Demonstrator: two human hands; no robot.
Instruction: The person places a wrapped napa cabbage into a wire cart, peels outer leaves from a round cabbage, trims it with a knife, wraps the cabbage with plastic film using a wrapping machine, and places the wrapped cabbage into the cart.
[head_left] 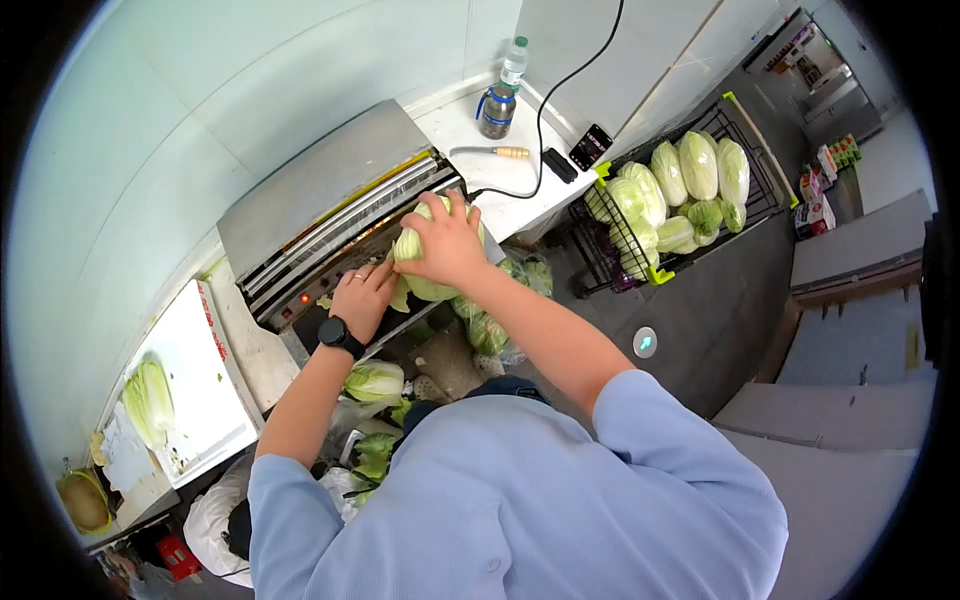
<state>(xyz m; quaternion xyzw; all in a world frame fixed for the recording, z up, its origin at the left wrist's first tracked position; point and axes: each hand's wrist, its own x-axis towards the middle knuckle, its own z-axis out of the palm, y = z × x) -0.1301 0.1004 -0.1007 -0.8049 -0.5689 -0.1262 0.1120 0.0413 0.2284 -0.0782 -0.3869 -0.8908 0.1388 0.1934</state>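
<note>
A pale green cabbage is at the front of a metal film-wrapping machine. My right hand is wrapped over its top with the fingers bent. My left hand, with a ring and a black watch, presses its closed fingertips against the cabbage's left edge. A loose outer leaf hangs beside those fingers. Exactly what the left fingertips pinch is partly hidden. Below the hands, more leafy heads in bags and a Chinese cabbage lie near my feet.
A black crate cart with several Chinese cabbages stands at right. On the white counter are a sickle-like knife, a flask, a water bottle and a phone. A white tray is at left; a cable crosses the counter.
</note>
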